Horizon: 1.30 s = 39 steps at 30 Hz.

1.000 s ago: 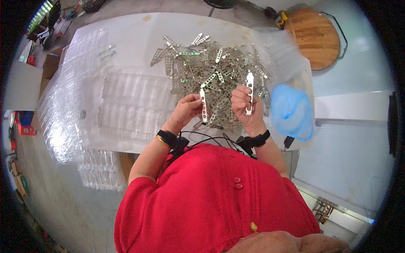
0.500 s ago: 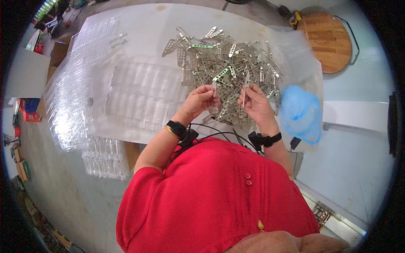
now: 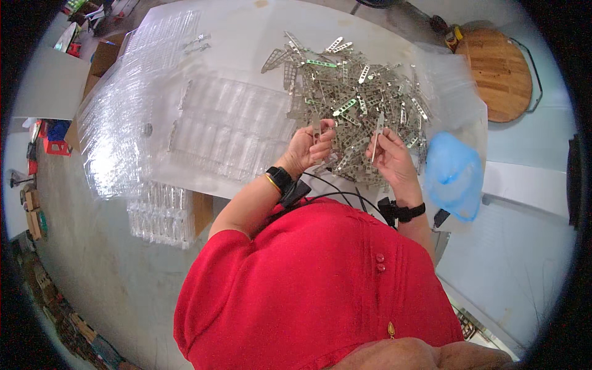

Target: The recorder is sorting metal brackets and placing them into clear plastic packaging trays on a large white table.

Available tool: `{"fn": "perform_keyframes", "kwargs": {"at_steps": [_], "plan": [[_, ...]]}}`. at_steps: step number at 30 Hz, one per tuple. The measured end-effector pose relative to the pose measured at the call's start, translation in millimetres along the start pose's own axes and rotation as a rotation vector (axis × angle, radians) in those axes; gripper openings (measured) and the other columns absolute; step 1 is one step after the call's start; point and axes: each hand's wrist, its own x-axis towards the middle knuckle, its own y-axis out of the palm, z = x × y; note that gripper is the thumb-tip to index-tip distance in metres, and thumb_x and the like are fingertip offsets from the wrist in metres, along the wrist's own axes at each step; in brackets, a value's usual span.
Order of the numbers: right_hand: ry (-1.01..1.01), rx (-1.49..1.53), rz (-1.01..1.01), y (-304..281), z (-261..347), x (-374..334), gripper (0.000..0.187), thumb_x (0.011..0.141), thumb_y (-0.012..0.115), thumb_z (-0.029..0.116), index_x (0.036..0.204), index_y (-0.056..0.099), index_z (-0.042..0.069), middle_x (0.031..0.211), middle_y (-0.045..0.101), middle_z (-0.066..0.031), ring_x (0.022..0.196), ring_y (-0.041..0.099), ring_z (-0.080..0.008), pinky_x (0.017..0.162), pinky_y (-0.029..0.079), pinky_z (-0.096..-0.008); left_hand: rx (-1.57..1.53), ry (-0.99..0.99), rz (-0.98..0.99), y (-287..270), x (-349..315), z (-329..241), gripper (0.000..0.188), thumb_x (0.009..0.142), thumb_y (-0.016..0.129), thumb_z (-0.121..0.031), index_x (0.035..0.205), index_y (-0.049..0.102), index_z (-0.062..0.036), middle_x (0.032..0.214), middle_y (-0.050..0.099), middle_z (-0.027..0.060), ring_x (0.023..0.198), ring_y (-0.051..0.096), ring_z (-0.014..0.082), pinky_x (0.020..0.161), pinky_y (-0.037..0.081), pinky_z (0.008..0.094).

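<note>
My left hand [image 3: 302, 151] is closed on a slim flat metal strip [image 3: 316, 131] with holes in it, held upright between thumb and fingers. In my right hand [image 3: 396, 163], thumb and fingers pinch a narrow pointed metal piece [image 3: 378, 131], tip up. Both hands are over the near edge of a big loose pile of perforated metal pieces [image 3: 364, 92], a few with a green sheen. Left of the pile lies a clear plastic tray [image 3: 231, 129] with rows of long compartments. Fingers cover the lower parts of both held pieces.
Stacked clear plastic trays [image 3: 114, 142] overhang the left edge of the white table [image 3: 246, 24]. A few small metal pieces [image 3: 197, 43] lie at the back left. A blue plastic bag [image 3: 454, 179] is at the right, a round wooden board [image 3: 493, 74] beyond it. Black cables [image 3: 336, 196] run near my body.
The whole view has shifted, so the table sits further right. My left hand has turned, and its strip shows more of its flat face. The right hand keeps its pinch.
</note>
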Motion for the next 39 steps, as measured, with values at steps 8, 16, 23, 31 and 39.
{"fn": "perform_keyframes", "kwargs": {"at_steps": [8, 16, 23, 31, 39], "plan": [[-0.057, -0.164, -0.048, 3, -8, 1, 0.006, 0.099, 0.059, 0.011, 0.102, 0.062, 0.007, 0.088, 0.065, -0.003, 0.072, 0.062, -0.0148, 0.066, 0.051, -0.0299, 0.275, 0.001, -0.203, 4, 10, 7, 0.021, 0.105, 0.04, -0.018, 0.112, 0.053, -0.004, 0.084, 0.05, 0.0055, 0.063, 0.046, 0.0146, 0.058, 0.043, 0.031], [-0.22, -0.809, -0.21, 19, -14, 1, 0.012, 0.095, 0.062, 0.012, 0.099, 0.061, 0.001, 0.079, 0.063, -0.0008, 0.067, 0.058, -0.0076, 0.06, 0.049, -0.0244, 0.652, 0.134, -0.328, 5, 7, 10, 0.011, 0.103, 0.05, -0.01, 0.111, 0.052, -0.0037, 0.094, 0.059, 0.0065, 0.077, 0.058, 0.0158, 0.071, 0.05, 0.0315], [-0.246, -0.812, -0.117, 21, -17, 3, 0.016, 0.094, 0.065, 0.011, 0.103, 0.059, 0.0, 0.082, 0.065, -0.0023, 0.067, 0.06, -0.008, 0.059, 0.051, -0.0247, 0.896, 0.095, -0.332, 20, 6, 10, 0.013, 0.097, 0.062, -0.01, 0.108, 0.065, -0.0024, 0.093, 0.069, 0.0045, 0.083, 0.066, 0.0157, 0.076, 0.054, 0.0303], [-0.187, -0.823, -0.035, 33, -20, -3, 0.015, 0.094, 0.063, 0.006, 0.107, 0.058, -0.001, 0.084, 0.068, -0.0039, 0.071, 0.063, -0.0087, 0.061, 0.052, -0.0247, 0.767, 0.035, -0.276, 10, 5, 8, 0.015, 0.096, 0.064, -0.011, 0.108, 0.068, -0.0034, 0.097, 0.07, 0.0037, 0.089, 0.066, 0.0146, 0.076, 0.054, 0.0293], [-0.175, -0.847, -0.051, 43, -16, -9, 0.016, 0.093, 0.063, 0.006, 0.107, 0.058, 0.0, 0.084, 0.067, -0.0037, 0.071, 0.062, -0.0076, 0.061, 0.051, -0.0238, 0.76, -0.011, -0.214, 25, 3, 9, 0.016, 0.097, 0.063, -0.012, 0.11, 0.066, -0.004, 0.102, 0.07, 0.0047, 0.089, 0.066, 0.015, 0.079, 0.054, 0.0298]]}}
